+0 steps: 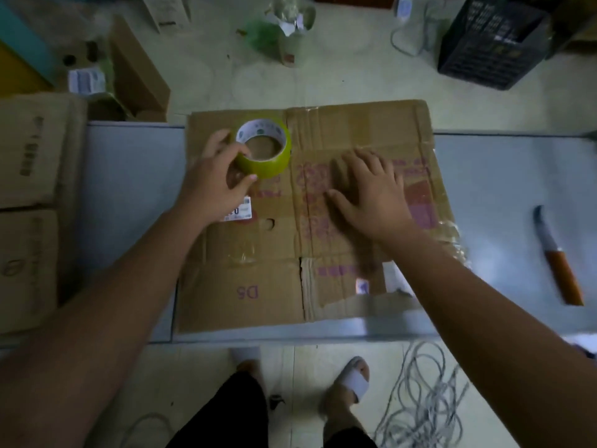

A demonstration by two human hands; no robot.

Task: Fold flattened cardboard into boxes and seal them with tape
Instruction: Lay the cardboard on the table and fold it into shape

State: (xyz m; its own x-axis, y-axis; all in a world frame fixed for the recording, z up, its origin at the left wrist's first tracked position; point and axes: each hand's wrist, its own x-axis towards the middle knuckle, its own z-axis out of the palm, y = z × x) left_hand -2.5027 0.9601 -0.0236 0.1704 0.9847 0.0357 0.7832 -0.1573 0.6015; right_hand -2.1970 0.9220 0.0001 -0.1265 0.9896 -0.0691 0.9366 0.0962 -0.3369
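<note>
Lying flat on the grey table (pixel 129 176), the flattened cardboard box (pixel 268 286) is spread from the near edge to just past the far edge, its printed side up and "D5" readable on the near-left flap. A roll of yellow-green tape (pixel 271 166) is stood on the far-left part of the cardboard, core hole facing up. The roll is gripped by the left hand (pixel 213 179): the fingers are curled over its left rim and the thumb is pressed against its near side. The right hand (pixel 371 195) is laid palm-down on the cardboard right of centre, fingers straight and slightly spread, pointing to the far left; nothing is held in it. The two hands are kept apart, with a crease of the cardboard between them.

A knife (pixel 559 263) with an orange handle is seen on the table, well to the right of the cardboard. Stacked cardboard cartons (pixel 29 156) are found at the left, a black crate (pixel 491 43) at the far right, and a tangle of grey cable (pixel 423 409) on the floor at the near right.
</note>
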